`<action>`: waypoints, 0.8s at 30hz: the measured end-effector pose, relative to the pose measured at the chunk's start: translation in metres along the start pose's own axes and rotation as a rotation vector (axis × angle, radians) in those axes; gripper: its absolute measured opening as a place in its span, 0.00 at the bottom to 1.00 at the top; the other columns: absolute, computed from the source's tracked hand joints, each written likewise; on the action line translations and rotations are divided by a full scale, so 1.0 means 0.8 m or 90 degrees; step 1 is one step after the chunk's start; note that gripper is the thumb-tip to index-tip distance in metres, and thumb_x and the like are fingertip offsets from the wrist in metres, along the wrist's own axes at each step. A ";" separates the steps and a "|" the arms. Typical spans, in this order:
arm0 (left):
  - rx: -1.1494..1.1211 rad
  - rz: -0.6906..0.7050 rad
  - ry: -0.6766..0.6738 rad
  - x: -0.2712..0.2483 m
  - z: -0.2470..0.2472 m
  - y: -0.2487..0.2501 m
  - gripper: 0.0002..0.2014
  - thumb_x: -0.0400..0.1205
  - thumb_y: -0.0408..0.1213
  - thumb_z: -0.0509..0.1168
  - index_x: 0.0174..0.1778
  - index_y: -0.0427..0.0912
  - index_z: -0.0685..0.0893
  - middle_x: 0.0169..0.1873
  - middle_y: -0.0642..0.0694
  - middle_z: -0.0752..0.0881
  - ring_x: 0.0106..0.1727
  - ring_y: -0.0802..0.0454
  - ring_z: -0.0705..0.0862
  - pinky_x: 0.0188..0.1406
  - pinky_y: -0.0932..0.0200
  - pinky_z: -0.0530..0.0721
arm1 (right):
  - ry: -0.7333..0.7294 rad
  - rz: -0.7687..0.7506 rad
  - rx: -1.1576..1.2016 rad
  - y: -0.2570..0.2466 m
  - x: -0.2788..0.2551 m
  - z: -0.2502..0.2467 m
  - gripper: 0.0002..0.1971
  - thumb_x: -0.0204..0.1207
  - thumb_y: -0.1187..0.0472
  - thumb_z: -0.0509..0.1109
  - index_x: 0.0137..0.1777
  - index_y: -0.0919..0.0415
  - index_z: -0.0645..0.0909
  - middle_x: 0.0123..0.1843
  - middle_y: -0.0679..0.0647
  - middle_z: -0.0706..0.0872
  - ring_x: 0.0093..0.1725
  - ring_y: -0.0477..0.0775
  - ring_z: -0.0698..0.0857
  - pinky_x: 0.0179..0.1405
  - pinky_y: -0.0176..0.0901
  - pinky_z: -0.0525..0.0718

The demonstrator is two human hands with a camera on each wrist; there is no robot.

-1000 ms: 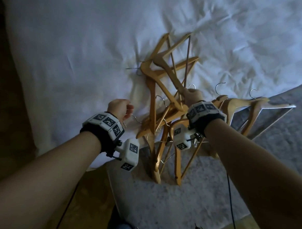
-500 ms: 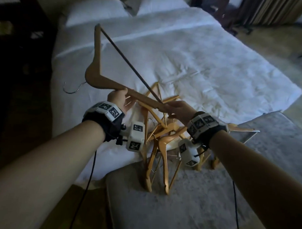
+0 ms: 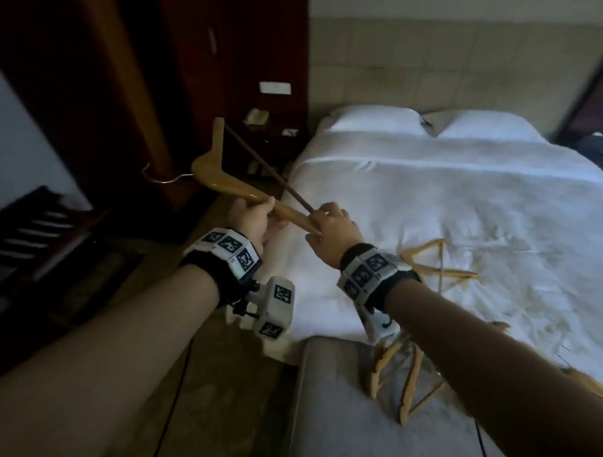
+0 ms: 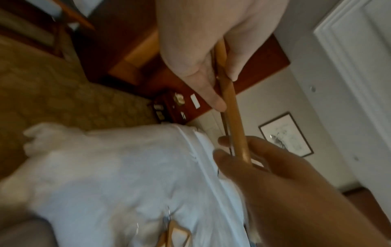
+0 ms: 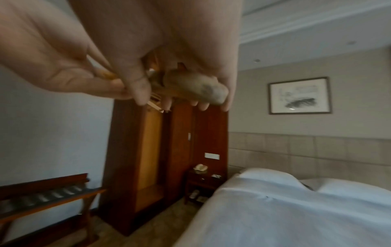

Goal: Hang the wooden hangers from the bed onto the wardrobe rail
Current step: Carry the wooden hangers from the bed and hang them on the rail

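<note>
I hold one wooden hanger (image 3: 223, 184) in the air left of the bed (image 3: 431, 198), its metal hook (image 3: 158, 179) pointing left toward the dark wooden wardrobe (image 3: 196, 60). My left hand (image 3: 254, 218) grips the hanger's near arm. My right hand (image 3: 331, 229) pinches the tip of that arm. The left wrist view shows the hanger arm (image 4: 232, 117) running from the left hand (image 4: 201, 66) to the right hand (image 4: 264, 167). In the right wrist view the fingers (image 5: 137, 86) close on the hanger end (image 5: 196, 88). Several more hangers (image 3: 435, 263) lie on the bed.
More hangers (image 3: 407, 386) hang over the bed's foot onto a grey bench (image 3: 337, 428). A slatted luggage rack (image 3: 36, 239) stands at the left wall. A nightstand (image 3: 266, 128) with a phone sits between wardrobe and bed. The wardrobe (image 5: 148, 158) stands open.
The right hand lifted one hanger off the pile, the left hand took hold of its arm, and both carried it up and left. My view swung from the pile toward the wardrobe.
</note>
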State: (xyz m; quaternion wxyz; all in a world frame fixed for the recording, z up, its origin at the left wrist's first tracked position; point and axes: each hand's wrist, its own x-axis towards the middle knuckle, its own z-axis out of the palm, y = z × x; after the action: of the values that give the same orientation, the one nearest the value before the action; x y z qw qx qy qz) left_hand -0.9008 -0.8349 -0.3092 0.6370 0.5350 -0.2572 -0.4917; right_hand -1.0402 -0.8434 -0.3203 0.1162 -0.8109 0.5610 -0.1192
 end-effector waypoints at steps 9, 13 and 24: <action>0.032 0.143 0.253 -0.137 -0.383 0.153 0.05 0.81 0.30 0.66 0.48 0.36 0.77 0.36 0.44 0.84 0.32 0.54 0.84 0.30 0.65 0.86 | -0.127 -0.287 0.174 -0.391 -0.069 0.057 0.13 0.83 0.53 0.60 0.53 0.63 0.77 0.41 0.58 0.81 0.46 0.63 0.85 0.48 0.53 0.84; 0.018 0.195 0.390 -0.251 -0.576 0.206 0.08 0.80 0.29 0.67 0.38 0.41 0.75 0.22 0.48 0.84 0.19 0.61 0.79 0.26 0.66 0.80 | -0.171 -0.403 0.220 -0.591 -0.158 0.101 0.10 0.81 0.54 0.63 0.48 0.61 0.78 0.40 0.59 0.83 0.46 0.64 0.86 0.48 0.55 0.85; -0.009 0.327 0.667 -0.518 -0.962 0.333 0.06 0.80 0.29 0.67 0.51 0.37 0.78 0.33 0.46 0.81 0.32 0.55 0.79 0.30 0.64 0.79 | -0.363 -0.699 0.400 -1.025 -0.366 0.170 0.20 0.81 0.68 0.61 0.72 0.55 0.71 0.51 0.58 0.84 0.34 0.51 0.85 0.28 0.42 0.87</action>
State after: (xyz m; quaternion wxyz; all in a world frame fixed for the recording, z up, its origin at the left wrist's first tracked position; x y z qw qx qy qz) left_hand -0.3097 -0.1462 -0.2054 0.7816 0.6232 -0.0263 0.0072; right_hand -0.3733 -0.2796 -0.2033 0.4113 -0.9049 -0.0443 -0.0998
